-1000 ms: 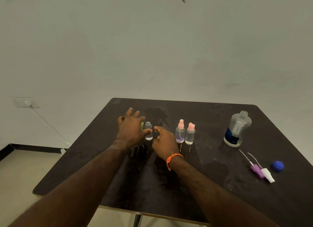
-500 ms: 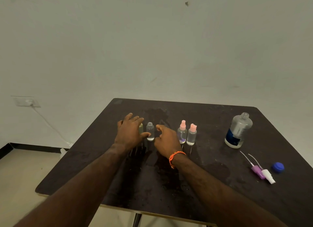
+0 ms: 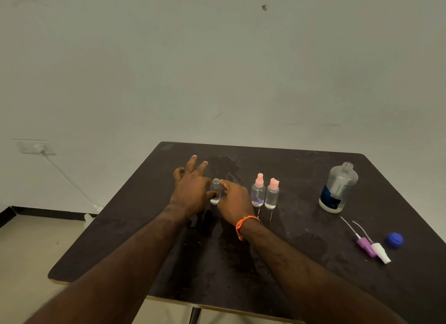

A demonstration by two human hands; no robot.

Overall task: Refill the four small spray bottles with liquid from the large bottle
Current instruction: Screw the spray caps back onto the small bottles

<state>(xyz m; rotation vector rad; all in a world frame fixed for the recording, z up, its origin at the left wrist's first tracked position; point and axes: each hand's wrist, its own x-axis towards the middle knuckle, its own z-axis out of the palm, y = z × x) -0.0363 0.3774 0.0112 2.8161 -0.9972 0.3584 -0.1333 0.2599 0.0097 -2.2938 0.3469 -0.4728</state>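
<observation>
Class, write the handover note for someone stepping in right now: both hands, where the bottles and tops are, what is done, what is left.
Left hand and right hand flank the open small bottle; whether either grips it is unclear.
A fourth small bottle is not visible.
Two pink-capped bottles stand filled and closed.
Large bottle stands uncapped, its blue cap off.
Purple spray top and white spray top lie loose.
Left: fill and close the uncapped small bottles.

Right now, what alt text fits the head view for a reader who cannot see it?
Both hands, left hand and right hand, close around an uncapped small bottle on a dark table. To its right stand two pink-capped spray bottles, the open large bottle, two loose sprayer tops and a blue cap.
</observation>
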